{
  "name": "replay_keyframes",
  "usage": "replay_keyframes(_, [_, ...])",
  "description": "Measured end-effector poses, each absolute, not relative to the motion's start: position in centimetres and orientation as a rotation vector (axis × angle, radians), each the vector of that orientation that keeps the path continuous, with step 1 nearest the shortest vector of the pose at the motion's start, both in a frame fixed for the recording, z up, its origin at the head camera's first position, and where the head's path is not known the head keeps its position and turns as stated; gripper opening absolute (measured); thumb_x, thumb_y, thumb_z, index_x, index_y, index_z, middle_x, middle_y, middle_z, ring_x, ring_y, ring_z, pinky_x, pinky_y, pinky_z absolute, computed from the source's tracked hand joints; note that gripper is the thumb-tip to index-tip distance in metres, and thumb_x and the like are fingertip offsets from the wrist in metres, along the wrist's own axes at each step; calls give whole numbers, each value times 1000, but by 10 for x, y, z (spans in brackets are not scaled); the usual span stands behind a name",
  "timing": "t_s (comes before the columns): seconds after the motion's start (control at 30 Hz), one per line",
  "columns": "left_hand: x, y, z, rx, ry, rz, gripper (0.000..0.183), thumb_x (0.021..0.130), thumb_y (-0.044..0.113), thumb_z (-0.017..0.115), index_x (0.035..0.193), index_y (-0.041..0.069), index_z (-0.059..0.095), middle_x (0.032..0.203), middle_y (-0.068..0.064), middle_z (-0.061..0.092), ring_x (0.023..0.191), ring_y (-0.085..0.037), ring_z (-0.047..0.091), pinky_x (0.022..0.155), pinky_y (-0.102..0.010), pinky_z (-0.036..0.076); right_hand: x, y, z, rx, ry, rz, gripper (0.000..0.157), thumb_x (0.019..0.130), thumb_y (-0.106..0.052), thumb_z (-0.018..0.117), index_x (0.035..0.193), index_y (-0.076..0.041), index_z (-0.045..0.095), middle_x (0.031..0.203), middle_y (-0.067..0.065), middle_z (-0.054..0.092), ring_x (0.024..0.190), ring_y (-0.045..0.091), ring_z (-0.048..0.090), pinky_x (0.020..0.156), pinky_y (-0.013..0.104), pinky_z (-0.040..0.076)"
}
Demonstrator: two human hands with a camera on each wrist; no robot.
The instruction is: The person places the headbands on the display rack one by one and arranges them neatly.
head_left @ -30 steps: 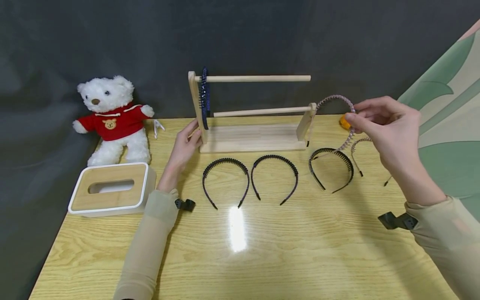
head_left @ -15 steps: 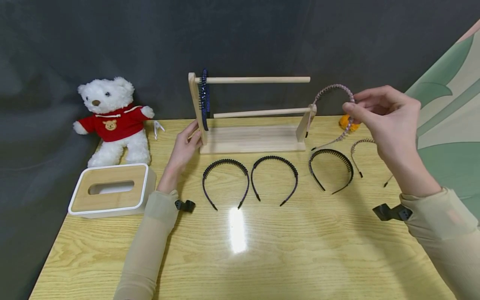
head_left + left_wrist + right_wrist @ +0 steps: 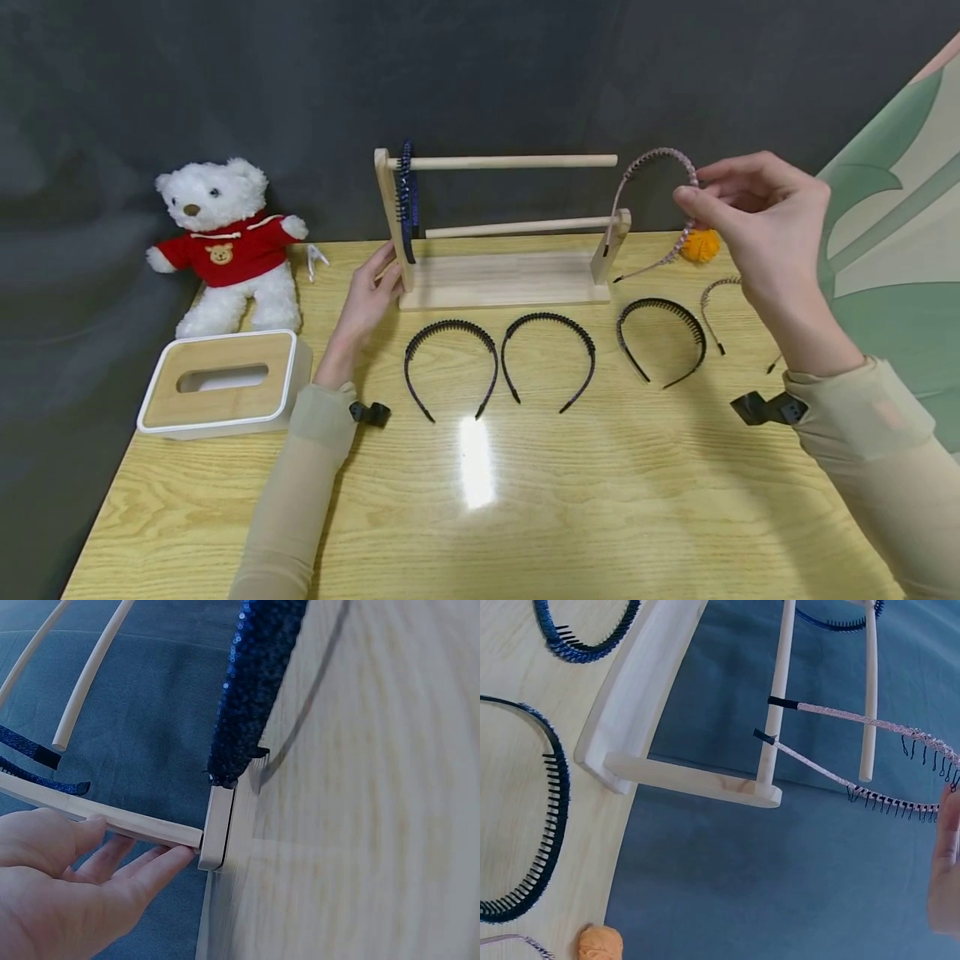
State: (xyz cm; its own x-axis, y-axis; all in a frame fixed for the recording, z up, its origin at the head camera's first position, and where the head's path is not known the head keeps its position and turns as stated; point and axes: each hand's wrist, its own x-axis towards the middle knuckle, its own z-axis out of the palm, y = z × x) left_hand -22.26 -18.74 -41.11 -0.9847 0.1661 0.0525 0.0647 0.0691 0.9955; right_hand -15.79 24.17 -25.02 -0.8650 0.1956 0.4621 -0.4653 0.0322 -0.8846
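Note:
In the head view, my right hand (image 3: 772, 208) pinches a pinkish beaded headband (image 3: 660, 154) by its side, raised near the right end of a wooden headband stand (image 3: 502, 279). Its dark-tipped ends point left toward the stand; in the right wrist view the headband (image 3: 832, 712) overlaps the rods, its comb teeth showing. My left hand (image 3: 367, 292) holds the stand's left upright (image 3: 112, 816) low down, thumb on one side and fingers on the other. A dark blue sequined headband (image 3: 408, 200) hangs at the left end of the upper rod (image 3: 517, 162).
Black toothed headbands (image 3: 450, 323) lie in front of the stand, with a pinkish headband (image 3: 708, 308) farther right, partly behind my right arm. An orange ball-like thing (image 3: 701, 247) sits at the back right. A tissue box (image 3: 225, 379) and a white teddy bear (image 3: 225, 242) are at left.
My right hand has lifted the pinkish headband up and a little left, off its overlap with the black headband. My left hand stays on the upright.

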Motion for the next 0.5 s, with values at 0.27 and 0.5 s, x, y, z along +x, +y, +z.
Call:
replay_keyframes(0.27, [-223,-188,-411,234,2244,2081,53,116,7,43,169,8,32,171,-18,33,151,-41,41,123,-44,42,-166,236,-247,280,-1843,1874,30,81,8,90,105,17,75,78,9,73,64,16,67,65,19,63])
replay_keyframes(0.5, [-223,-188,-413,234,2235,2090,54,116,7,42,169,8,30,172,-18,32,152,-41,39,123,-44,42,-172,230,-244,303,-1796,1884,29,81,9,89,104,19,75,76,9,73,62,16,67,64,21,62])
